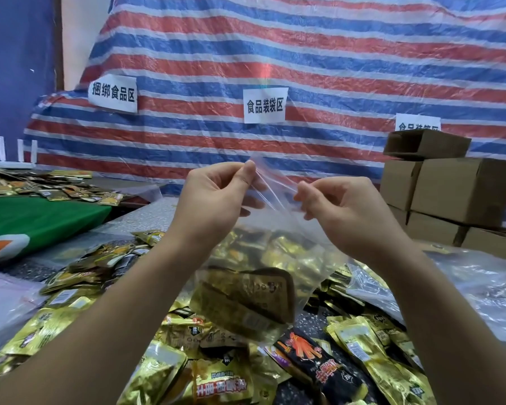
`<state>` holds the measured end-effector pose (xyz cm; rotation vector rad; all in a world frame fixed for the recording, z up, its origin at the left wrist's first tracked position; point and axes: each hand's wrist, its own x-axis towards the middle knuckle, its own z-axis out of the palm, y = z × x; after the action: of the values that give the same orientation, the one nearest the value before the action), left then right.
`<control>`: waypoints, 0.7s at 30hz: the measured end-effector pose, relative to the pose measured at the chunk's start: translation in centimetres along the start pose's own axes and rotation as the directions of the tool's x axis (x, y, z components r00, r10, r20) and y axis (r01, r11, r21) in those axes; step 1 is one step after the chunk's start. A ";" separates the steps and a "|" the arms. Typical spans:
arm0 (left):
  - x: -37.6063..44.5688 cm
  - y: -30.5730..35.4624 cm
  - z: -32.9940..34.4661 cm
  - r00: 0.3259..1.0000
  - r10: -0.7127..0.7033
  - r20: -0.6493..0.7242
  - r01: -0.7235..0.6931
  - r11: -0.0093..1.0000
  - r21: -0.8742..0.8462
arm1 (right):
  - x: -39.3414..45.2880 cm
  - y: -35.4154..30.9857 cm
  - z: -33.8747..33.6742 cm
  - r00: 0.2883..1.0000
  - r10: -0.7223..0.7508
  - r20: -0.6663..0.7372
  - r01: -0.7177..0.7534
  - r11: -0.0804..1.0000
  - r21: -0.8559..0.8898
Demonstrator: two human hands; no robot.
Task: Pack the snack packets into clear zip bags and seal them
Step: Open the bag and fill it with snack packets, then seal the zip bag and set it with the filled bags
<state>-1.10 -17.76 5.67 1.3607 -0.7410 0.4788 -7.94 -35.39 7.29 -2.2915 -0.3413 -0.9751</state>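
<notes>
From the head camera I see 2 bare hands raised over the worktop. My left hand (pixel 216 197) pinches the top edge of a clear zip bag (pixel 263 258) between thumb and fingertips; my right hand (pixel 342 206) pinches the same edge just beside it. The bag hangs between them, holding gold snack packets (pixel 246 296). Loose packets (pixel 170 372) cover the worktop's near edge below.

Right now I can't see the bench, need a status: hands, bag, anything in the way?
Both hands, left and right, pinching bag top, held up. Packets inside; seal state unclear. Nothing blocking; loose packets below.
</notes>
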 end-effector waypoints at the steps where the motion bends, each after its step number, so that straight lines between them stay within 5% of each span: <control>1: 0.1 0.0 0.0 1.000 -0.006 -0.004 0.006 1.000 -0.013 | 0.0 -0.1 -0.2 1.000 -0.014 0.013 0.014 1.000 -0.006; 6: 0.2 -0.2 0.0 0.996 -0.074 -0.041 0.068 0.989 -0.129 | -0.3 -0.3 -1.4 0.977 -0.055 0.205 0.095 0.977 -0.192; 14: 0.5 -0.7 -0.2 0.998 -0.052 -0.042 0.049 0.997 -0.067 | 0.0 0.3 -0.6 0.991 -0.124 -0.059 0.113 0.981 -0.159; 21: -0.1 -1.7 0.8 0.997 -0.081 -0.012 0.081 0.995 -0.057 | 0.0 0.8 -0.9 1.000 -0.009 -0.006 0.007 0.966 -0.258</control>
<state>-0.14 -18.83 4.46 1.3280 -0.6803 0.4000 -8.03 -36.57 7.43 -2.5200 -0.2315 -1.0866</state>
